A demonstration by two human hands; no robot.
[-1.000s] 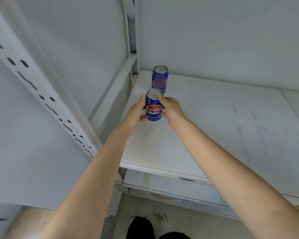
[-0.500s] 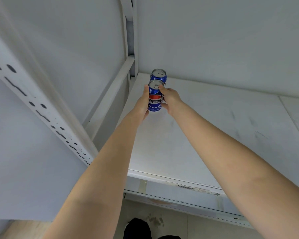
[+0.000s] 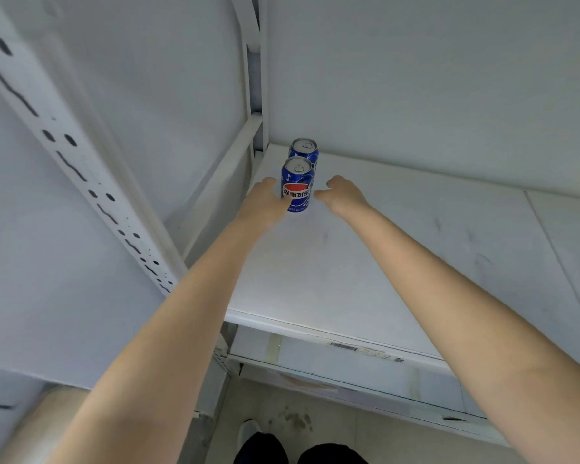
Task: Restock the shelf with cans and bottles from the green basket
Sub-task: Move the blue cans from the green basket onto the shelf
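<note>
Blue aluminium cola can stands upright on the white shelf; left hand touches it, spread, right hand spread just beside.

Two blue aluminium cola cans on white shelf board, far-left corner: front can directly before rear can.

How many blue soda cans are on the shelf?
2. One blue metal soda can stands between the two hands; the other blue can stands right behind it, near the white shelf's back corner. None seem hidden.
</note>
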